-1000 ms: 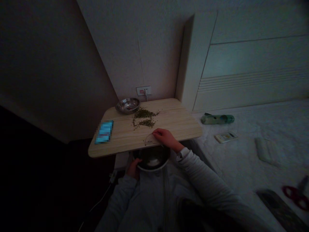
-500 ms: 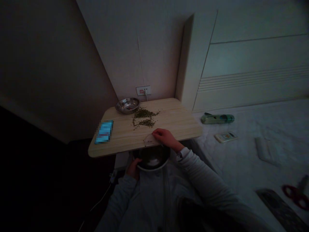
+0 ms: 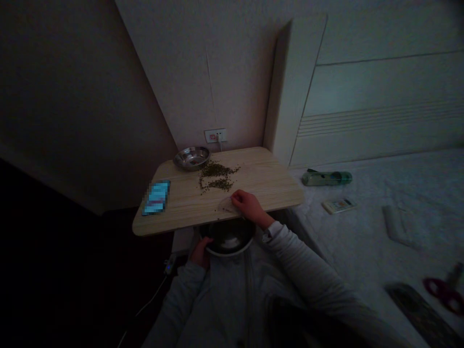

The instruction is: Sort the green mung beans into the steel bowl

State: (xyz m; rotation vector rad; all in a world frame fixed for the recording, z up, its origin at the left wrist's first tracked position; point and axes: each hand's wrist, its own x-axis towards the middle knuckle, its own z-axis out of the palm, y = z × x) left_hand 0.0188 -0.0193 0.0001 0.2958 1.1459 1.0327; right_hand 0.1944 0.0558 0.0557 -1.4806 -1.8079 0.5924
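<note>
My right hand [image 3: 249, 206] is closed on a thin, translucent plastic scraper [image 3: 224, 205], which rests near the front edge of the wooden table [image 3: 270, 181]. A few loose grains lie by the scraper. Below that edge, my left hand [image 3: 201, 252] grips the left rim of a large metal bowl [image 3: 232, 239], thumb over the rim. The bowl's inside is too dark to make out. Farther back on the tabletop, small green beans [image 3: 216, 170] are spread in two patches. A smaller steel bowl [image 3: 192, 158] stands beside them at the back left.
A lit phone [image 3: 156, 197] lies at the table's left. On the bed to the right are a green transparent bottle [image 3: 326, 178], a pale phone-like object [image 3: 339, 206], a white packet [image 3: 400, 224], a dark flat object [image 3: 422, 309] and red-handled scissors [image 3: 444, 293]. A wall socket [image 3: 215, 135] holds a plug.
My right hand and the scraper have shifted slightly away from the table's front edge. My left hand and the large bowl have stayed in place.
</note>
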